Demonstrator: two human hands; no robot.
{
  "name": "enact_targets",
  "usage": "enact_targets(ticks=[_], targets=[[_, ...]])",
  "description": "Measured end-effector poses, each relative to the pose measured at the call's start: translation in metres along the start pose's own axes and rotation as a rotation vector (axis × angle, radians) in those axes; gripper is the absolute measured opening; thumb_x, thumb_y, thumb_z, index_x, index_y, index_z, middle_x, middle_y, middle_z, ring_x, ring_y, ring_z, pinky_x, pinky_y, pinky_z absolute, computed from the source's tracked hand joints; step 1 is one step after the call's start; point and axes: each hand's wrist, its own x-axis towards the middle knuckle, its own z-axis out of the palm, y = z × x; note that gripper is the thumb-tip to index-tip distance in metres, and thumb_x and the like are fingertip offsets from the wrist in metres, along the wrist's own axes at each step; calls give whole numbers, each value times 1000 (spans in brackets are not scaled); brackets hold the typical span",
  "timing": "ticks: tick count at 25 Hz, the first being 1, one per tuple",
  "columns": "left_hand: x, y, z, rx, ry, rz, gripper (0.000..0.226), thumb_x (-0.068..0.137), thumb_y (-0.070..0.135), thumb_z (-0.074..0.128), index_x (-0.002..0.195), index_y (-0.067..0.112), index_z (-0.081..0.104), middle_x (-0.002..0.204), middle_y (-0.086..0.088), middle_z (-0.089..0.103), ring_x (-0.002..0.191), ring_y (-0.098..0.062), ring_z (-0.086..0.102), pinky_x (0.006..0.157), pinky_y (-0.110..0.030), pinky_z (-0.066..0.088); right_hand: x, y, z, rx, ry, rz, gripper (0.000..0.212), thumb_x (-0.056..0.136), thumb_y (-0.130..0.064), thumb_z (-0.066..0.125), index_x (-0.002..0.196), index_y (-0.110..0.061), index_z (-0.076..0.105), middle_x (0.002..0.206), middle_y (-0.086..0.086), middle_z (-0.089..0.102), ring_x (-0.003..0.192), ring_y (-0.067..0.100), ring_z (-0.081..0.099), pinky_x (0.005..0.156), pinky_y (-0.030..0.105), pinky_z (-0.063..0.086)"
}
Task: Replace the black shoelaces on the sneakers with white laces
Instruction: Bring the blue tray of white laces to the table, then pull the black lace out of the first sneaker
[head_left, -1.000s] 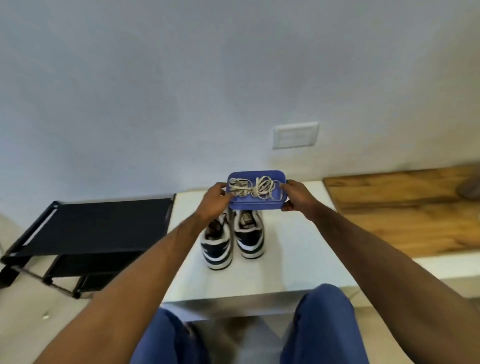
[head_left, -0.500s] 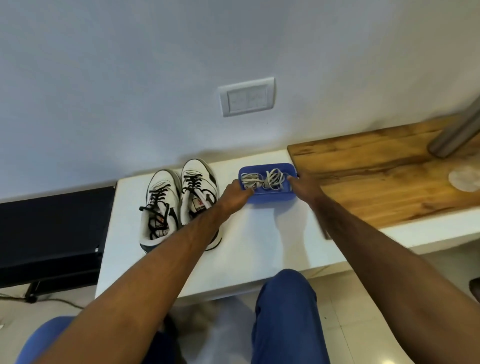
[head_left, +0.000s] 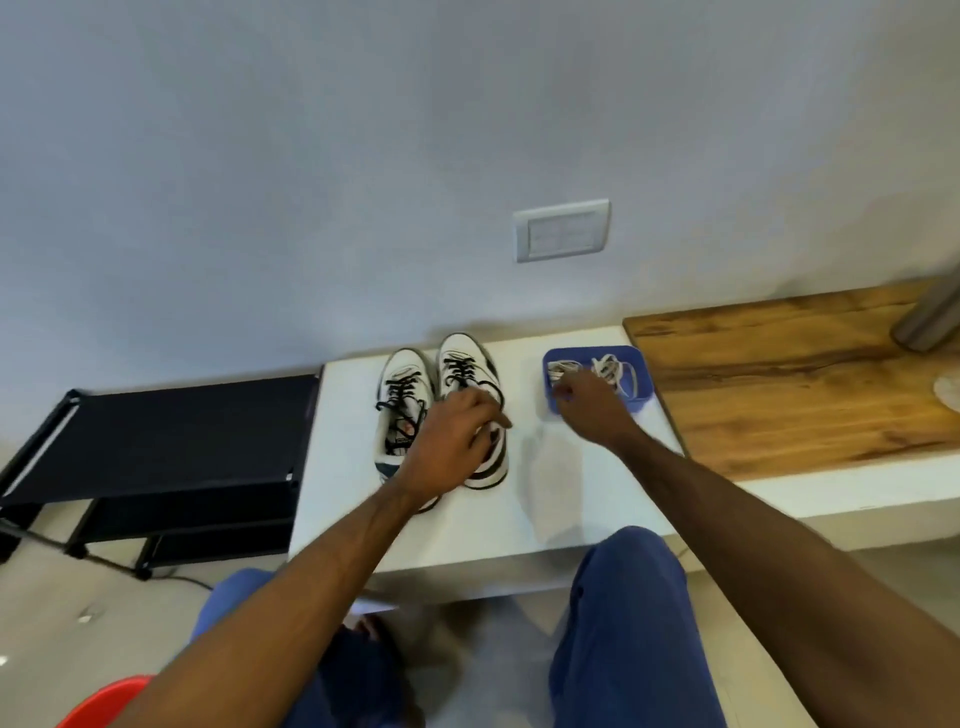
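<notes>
Two white sneakers with black laces stand side by side on the white bench (head_left: 519, 519), the left sneaker (head_left: 402, 387) and the right sneaker (head_left: 465, 358). My left hand (head_left: 449, 444) lies over the right sneaker's middle, with fingers curled round its top. To the right, by the wall, a blue tray (head_left: 641, 379) holds bundled white laces (head_left: 610, 369). My right hand (head_left: 589, 413) covers the tray's near left corner, fingers bent down at its edge. The back of the hand hides whether it holds anything.
A wooden board (head_left: 789, 384) lies right of the tray, with a grey post (head_left: 930, 312) and a pale round thing (head_left: 948, 389) on it. A black rack (head_left: 171, 431) stands left of the bench. My knees in blue trousers (head_left: 628, 597) sit below. A red object (head_left: 104, 701) shows bottom left.
The blue tray, held up in both hands a second ago, now rests on the bench by the wall. My left hand has left it and moved onto the right sneaker.
</notes>
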Motion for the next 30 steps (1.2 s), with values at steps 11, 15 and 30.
enact_targets(ticks=[11,15,30], targets=[[-82,-76,-30,125,4,-463,36,101,49,48,125,27,63,148,0,36,130,-23,41,103,-44,36,-32,-107,79,-252,-109,-337,35,94,-38,58,124,-22,53,124,0,63,120,27,53,96,42,35],[-83,-97,-21,119,6,-335,59,95,71,36,109,22,67,147,0,33,124,-20,45,103,-39,37,-18,-97,99,-139,-3,-335,29,94,-32,62,120,-24,53,107,-3,72,104,26,64,93,39,38],[-147,-35,-21,-80,-95,-398,48,96,59,55,111,14,64,153,3,24,127,-23,49,107,-41,45,-112,-113,72,-199,-239,-288,28,97,-27,53,123,-20,46,110,8,71,105,36,62,89,41,38]])
